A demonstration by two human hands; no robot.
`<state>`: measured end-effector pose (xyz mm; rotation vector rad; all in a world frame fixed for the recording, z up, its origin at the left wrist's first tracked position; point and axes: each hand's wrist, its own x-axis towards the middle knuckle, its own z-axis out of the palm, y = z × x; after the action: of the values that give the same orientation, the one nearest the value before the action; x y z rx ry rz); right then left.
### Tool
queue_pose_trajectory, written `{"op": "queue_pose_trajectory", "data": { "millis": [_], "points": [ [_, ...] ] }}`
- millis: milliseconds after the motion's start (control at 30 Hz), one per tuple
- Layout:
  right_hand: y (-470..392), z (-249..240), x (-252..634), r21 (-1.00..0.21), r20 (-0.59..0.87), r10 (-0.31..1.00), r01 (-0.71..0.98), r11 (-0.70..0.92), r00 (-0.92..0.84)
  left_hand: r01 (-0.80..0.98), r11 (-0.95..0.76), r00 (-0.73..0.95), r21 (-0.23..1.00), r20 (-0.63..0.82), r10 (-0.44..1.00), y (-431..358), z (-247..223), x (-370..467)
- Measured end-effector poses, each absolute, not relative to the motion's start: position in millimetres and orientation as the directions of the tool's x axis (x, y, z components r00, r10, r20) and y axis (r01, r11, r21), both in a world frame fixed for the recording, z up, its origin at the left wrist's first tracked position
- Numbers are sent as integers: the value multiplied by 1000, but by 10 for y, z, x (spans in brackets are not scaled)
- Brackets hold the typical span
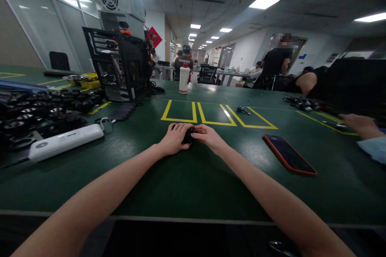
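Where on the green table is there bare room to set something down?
Between the right hand and the orange-edged phone; also between the left hand and the long white device. Crowded: left side, with black parts and computer case.

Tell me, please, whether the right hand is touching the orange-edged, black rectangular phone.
Apart: the head view plainly shows green tabletop between the right hand and the phone.

Black object (187,135) partly hidden; co-worker's sleeve (374,146) cut off right.
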<state>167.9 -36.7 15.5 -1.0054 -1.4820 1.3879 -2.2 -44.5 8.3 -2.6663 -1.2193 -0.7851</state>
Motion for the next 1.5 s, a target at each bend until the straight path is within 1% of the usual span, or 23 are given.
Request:
{"op": "queue_pose_trajectory", "data": {
  "millis": [67,133,233,367,433,500,700,800,900,1000,1100,1200,1300,1367,1500],
  "points": [
    [-394,162,1694,-996,83,937,-2,88,-340,731,-672,543,117,496,677,-445,84,-20],
    [-426,175,1694,-997,79,935,-3,83,-346,729,-674,543,120,497,677,-445,86,-18],
    [-458,196,1663,-998,55,954,-3,57,-296,723,-680,547,125,497,673,-448,91,-17],
    [-435,191,1612,-998,59,971,-23,55,-230,723,-677,544,137,490,681,-452,96,-19],
    [-410,181,1604,-999,32,975,-24,27,-219,723,-677,546,139,485,683,-452,97,-21],
    [-398,179,1613,-1000,20,974,-9,19,-227,723,-677,547,137,485,682,-451,98,-24],
    [-476,215,1661,-995,71,954,41,87,-291,729,-673,546,126,487,682,-444,98,-25],
    [-500,212,1642,-997,70,955,15,78,-287,731,-670,538,127,496,682,-438,88,-19],
    [-480,197,1602,-997,74,969,-23,70,-237,730,-670,536,135,494,684,-430,76,-15],
    [-440,187,1587,-999,36,979,-40,28,-199,729,-671,537,140,491,686,-426,69,-16],
    [-409,175,1619,-999,12,970,-44,1,-242,726,-673,539,138,492,683,-429,71,-20],
    [-401,153,1668,-998,48,948,-41,37,-316,726,-674,541,136,492,682,-435,75,-23],
    [-415,138,1684,-996,75,936,-61,57,-344,729,-672,538,130,498,680,-439,77,-23],
    [-434,145,1667,-997,64,942,-68,44,-329,728,-673,540,127,500,678,-438,77,-22],
    [-460,188,1608,-997,46,968,-73,29,-246,726,-676,546,129,491,679,-429,75,-24]
  ]
}}
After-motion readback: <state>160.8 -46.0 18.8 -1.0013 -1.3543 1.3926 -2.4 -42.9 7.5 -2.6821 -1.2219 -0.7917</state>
